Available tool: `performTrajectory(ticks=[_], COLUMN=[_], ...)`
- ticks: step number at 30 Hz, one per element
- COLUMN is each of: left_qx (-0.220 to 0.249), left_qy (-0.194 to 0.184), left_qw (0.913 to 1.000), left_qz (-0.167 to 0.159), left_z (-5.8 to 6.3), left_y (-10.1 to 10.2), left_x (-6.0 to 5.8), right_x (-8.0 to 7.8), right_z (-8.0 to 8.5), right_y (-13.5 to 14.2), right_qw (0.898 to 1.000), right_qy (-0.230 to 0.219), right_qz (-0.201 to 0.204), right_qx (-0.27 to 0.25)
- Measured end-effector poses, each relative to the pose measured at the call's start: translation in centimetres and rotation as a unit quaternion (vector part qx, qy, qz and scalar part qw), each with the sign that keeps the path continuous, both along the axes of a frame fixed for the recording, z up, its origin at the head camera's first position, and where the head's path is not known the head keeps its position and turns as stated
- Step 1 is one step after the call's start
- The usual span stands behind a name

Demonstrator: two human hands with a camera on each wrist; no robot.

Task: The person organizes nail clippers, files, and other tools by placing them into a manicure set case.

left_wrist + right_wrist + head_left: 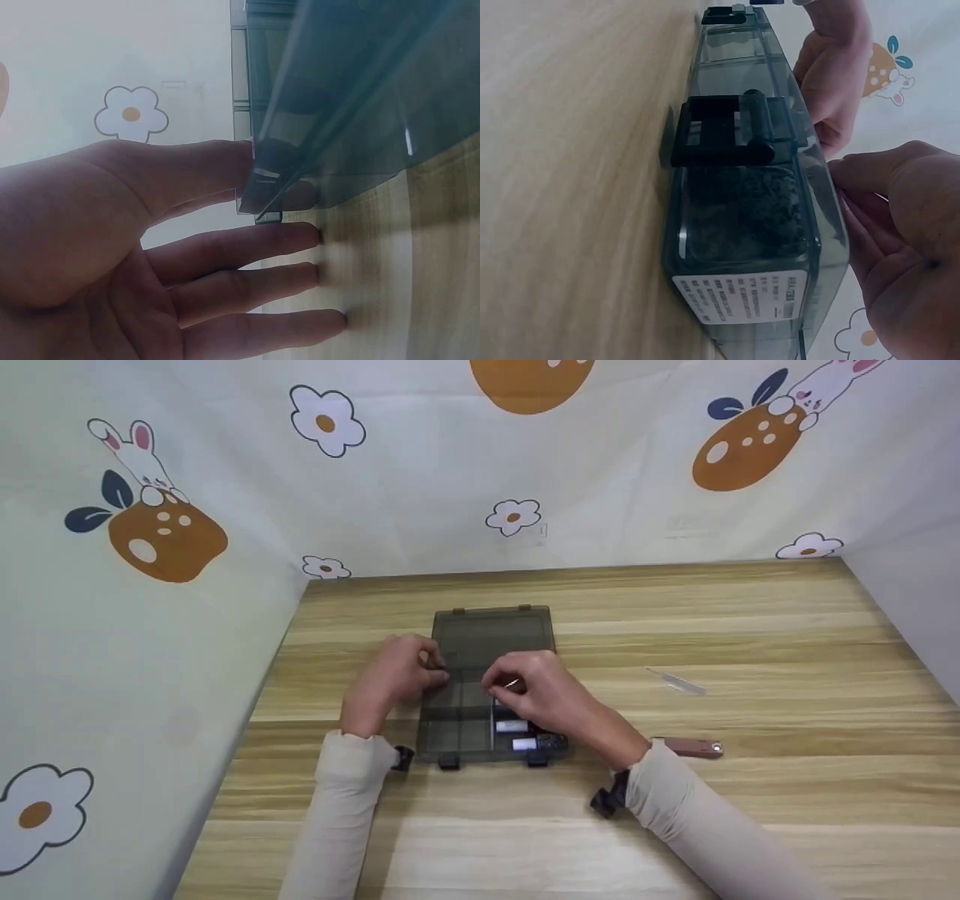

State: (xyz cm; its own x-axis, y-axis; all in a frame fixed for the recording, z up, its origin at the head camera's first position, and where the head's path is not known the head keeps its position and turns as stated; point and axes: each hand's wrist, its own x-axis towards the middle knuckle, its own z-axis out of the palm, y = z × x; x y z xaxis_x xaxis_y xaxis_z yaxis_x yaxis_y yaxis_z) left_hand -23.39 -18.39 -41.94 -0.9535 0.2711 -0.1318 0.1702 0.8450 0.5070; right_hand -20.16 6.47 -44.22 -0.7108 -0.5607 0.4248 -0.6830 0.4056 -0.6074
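Note:
A dark translucent compartment box (474,735) lies on the table with its lid (493,634) folded back on the far side. My left hand (397,675) is at the box's left side, its thumb and index finger pinching the wall, while the other fingers (255,285) stretch out beside it. Over the right-hand compartments, my right hand (551,694) has its thumb and index fingertips together; I cannot tell what they pinch. Below that hand, small white-and-black cylinders, one white one (512,726) and another (525,744), lie in the right compartments.
To the right of the box lie a thin clear plastic piece (682,683) and a brown-handled tool (694,748), partly covered by the right sleeve (667,795). Two black latches, one of them this latch (724,131), stick out from the box's near side. Patterned cloth (420,510) surrounds the table.

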Motion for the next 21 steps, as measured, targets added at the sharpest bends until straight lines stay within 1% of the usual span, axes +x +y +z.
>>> performTrajectory(ticks=[7,11,15,21], left_qx=[0.006,0.006,0.011,0.014], left_qy=[0.003,0.002,0.002,-0.009], left_qw=[1.0000,1.0000,0.9999,0.9999], left_qz=[-0.003,0.001,-0.003,0.002], left_z=[0.14,0.18,0.15,0.05], left_y=[0.03,0.06,0.07,0.00], left_x=[0.05,0.04,0.01,0.00], right_x=[0.07,0.09,0.10,0.17], right_z=[-0.19,-0.15,-0.12,0.05], right_y=[-0.01,0.06,0.18,0.66], right_qw=[1.000,1.000,1.000,1.000], right_qy=[0.012,0.006,-0.001,-0.006], right_qz=[0.003,0.001,0.002,0.008], right_qx=[0.005,0.007,0.005,0.004])
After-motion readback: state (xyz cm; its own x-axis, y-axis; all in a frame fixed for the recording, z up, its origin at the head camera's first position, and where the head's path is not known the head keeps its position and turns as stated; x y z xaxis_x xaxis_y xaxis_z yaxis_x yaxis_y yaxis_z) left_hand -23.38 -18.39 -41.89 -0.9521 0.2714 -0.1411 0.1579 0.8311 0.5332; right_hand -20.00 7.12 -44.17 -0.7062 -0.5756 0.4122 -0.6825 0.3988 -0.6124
